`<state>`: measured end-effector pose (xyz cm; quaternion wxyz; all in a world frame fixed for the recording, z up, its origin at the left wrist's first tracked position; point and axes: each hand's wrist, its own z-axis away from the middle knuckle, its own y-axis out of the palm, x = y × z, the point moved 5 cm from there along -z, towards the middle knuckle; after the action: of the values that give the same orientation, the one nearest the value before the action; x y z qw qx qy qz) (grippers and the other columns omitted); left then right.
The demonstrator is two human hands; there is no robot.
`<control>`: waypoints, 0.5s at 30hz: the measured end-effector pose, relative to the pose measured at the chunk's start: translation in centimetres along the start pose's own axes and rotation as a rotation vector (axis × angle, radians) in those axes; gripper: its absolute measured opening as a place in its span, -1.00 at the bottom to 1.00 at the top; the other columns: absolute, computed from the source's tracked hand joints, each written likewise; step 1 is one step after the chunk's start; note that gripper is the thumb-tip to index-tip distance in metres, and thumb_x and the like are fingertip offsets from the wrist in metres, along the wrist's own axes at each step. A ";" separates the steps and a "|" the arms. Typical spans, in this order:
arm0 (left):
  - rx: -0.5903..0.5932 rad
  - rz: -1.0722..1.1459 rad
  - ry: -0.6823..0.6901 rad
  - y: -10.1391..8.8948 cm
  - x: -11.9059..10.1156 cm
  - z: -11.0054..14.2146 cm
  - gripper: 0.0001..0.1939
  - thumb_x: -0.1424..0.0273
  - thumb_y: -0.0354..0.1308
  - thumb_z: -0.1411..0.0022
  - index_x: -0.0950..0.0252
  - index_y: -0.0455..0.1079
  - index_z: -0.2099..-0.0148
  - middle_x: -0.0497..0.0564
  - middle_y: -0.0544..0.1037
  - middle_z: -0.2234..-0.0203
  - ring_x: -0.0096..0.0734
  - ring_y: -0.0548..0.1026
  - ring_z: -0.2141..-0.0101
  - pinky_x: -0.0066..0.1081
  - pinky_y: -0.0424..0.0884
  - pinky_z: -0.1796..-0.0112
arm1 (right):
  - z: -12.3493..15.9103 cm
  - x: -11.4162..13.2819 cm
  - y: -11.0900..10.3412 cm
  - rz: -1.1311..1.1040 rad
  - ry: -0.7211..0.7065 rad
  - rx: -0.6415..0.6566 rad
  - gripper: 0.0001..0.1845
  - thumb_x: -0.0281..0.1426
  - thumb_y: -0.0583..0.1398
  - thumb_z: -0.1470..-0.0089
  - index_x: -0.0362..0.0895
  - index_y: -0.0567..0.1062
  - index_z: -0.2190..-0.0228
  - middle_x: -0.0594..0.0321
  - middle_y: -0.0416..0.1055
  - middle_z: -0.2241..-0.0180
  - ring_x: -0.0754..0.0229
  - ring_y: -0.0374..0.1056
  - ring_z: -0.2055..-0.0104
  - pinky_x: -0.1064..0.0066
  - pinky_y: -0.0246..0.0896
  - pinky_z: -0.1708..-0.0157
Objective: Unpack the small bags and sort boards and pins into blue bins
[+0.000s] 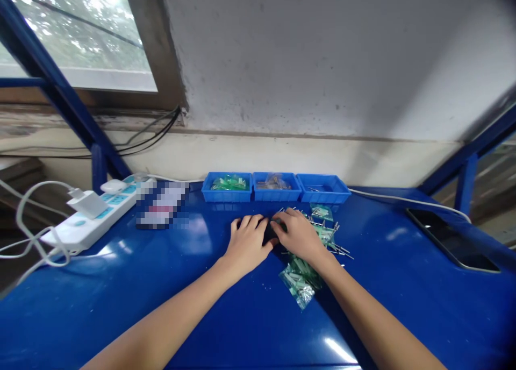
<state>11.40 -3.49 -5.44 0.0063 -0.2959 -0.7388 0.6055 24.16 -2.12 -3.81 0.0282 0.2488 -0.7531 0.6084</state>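
My left hand [246, 242] and my right hand [298, 234] rest together on the blue table [193, 284], fingers curled round a small dark object [269, 231] that lies between them and is mostly hidden. Loose metal pins [336, 246] lie scattered just right of my right hand. Small clear bags of green parts [302, 281] lie under and beside my right wrist. Three blue bins stand in a row behind the hands: the left bin [227, 187] holds green bagged parts, the middle bin [276, 186] a clear bag, the right bin [324, 189] a few pins.
A white power strip [94, 214] with a plugged-in adapter and white cables sits at the left. A blurred-out flat item [161, 206] lies beside it. A dark phone [451, 240] lies at the right, with a white cable behind it. A wall and window rise behind the table.
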 end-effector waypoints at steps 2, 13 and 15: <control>-0.008 0.039 -0.051 0.2 0.3 -0.5 -0.77 0.33 0.09 -0.18 0.22 0.37 0.09 0.07 0.45 0.06 -0.11 0.31 0.02 -0.06 0.06 0.00 | -0.1 0.0 0.5 -0.045 -0.025 0.017 -0.76 -0.39 0.06 -0.15 -0.14 0.49 0.21 0.10 0.41 0.27 0.11 0.30 0.19 0.34 0.14 0.18; -0.055 0.247 -0.118 -0.6 1.6 -0.7 -0.81 0.35 0.00 -0.25 0.21 0.43 0.32 -0.05 0.55 0.35 -0.24 0.41 0.22 -0.24 0.21 0.14 | 0.2 0.3 0.6 -0.162 -0.179 0.024 -0.69 -0.42 0.18 -0.04 -0.15 0.42 0.13 0.12 0.34 0.26 0.10 0.28 0.18 0.30 0.20 0.18; -0.050 0.283 -0.079 -0.8 1.4 -0.6 -0.77 0.32 -0.04 -0.28 0.21 0.43 0.30 -0.05 0.56 0.34 -0.30 0.42 0.23 -0.33 0.26 0.17 | 0.2 0.6 0.3 -0.181 -0.171 -0.025 -0.80 -0.51 0.11 -0.07 -0.15 0.44 0.23 0.15 0.35 0.31 0.14 0.30 0.24 0.34 0.21 0.24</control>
<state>10.11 -2.39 -5.01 -0.1158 -0.3733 -0.7042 0.5928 23.58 -2.49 -3.96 0.0220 0.3665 -0.7346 0.5705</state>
